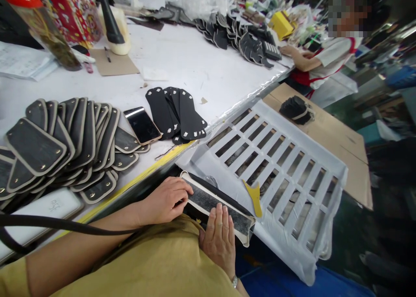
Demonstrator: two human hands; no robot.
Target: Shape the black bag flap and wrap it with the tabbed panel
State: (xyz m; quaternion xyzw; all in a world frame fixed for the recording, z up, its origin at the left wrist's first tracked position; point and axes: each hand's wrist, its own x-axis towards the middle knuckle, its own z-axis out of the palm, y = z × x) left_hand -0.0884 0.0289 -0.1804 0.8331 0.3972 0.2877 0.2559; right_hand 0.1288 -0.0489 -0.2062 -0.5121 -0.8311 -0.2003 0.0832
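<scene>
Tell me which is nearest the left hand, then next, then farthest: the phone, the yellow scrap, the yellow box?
1. Phone, on the table above the left hand.
2. Yellow scrap, on the white rack to the right; nearly as close.
3. Yellow box, far up the table.

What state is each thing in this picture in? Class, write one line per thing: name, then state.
Left hand: resting on the near end of the padded piece, fingers curled.
Right hand: flat on the padded piece.
Padded piece: lying across the lap, pressed down.
Phone: face up, screen dark.
Trimmed pieces: fanned out, overlapping.
Black pieces: loosely stacked.
Slatted tray: tilted, holding a yellow scrap.
</scene>
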